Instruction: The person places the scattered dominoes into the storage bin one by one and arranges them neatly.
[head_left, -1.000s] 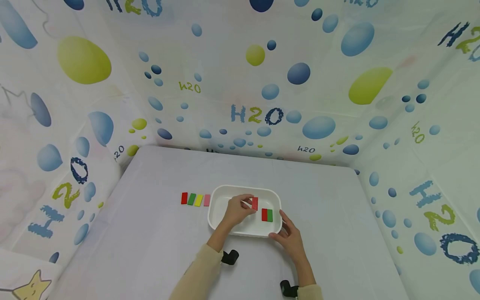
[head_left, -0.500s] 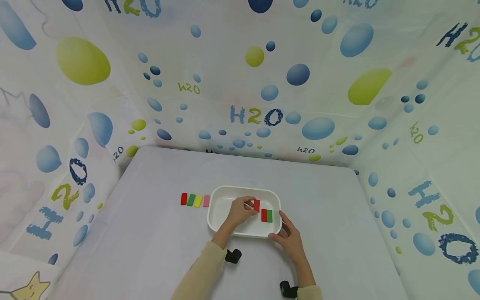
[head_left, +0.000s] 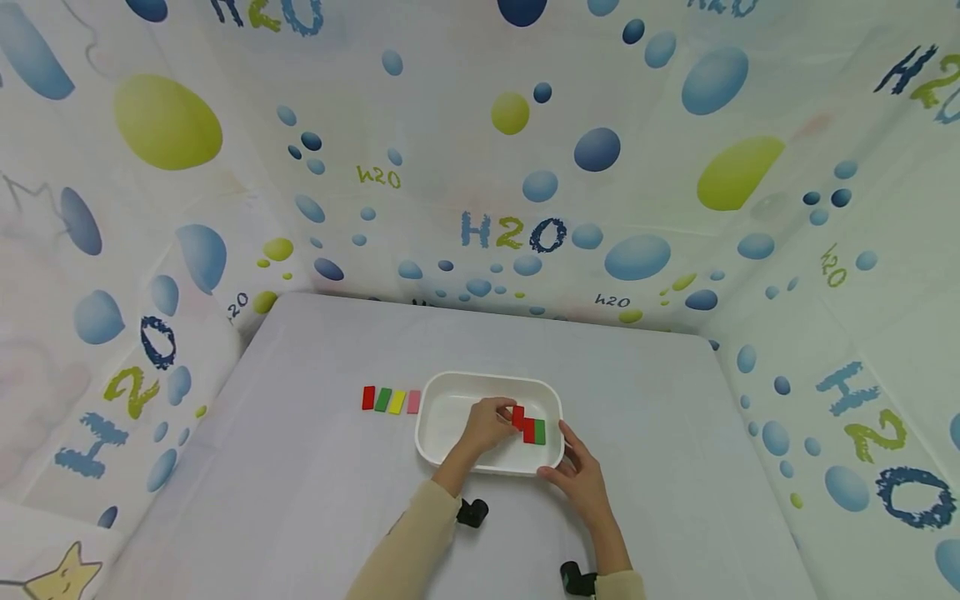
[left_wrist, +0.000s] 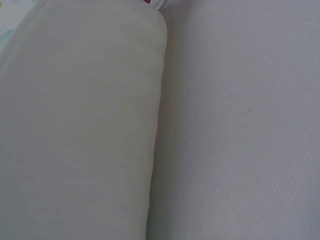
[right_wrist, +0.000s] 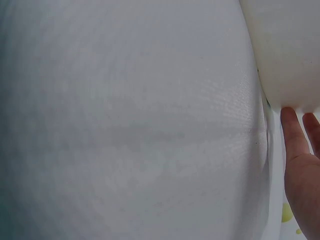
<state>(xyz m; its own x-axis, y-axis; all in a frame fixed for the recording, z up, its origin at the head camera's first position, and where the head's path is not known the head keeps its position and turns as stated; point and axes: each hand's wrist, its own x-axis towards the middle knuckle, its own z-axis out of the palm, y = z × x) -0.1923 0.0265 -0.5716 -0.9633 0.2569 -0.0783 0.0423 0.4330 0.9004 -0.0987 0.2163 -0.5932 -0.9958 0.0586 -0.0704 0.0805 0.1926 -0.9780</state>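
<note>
My left hand [head_left: 487,427] reaches over the white tray [head_left: 450,404] and pinches a red rectangular tile [head_left: 518,415] between thumb and fingertips. Inside the tray, just right of that tile, another red tile [head_left: 529,432] and a green tile [head_left: 540,432] lie side by side. The held tile overlaps the upper left corner of the lying red one in the head view. At the tray's near right corner, my right hand [head_left: 581,477] grips it, thumb on the near side and fingers along the right side. The right wrist view shows fingers [right_wrist: 295,132] against a pale wall.
Left of the tray, a row holds a red tile [head_left: 368,397], a green tile [head_left: 383,400], a yellow tile [head_left: 397,402] and a pink tile [head_left: 414,402]. All stand on a white-covered table [head_left: 300,483]. A patterned curtain [head_left: 420,192] surrounds its back and sides.
My left hand has moved right and slightly toward me with the red tile, bringing it up to the lying pair. The right hand keeps its place at the tray corner.
</note>
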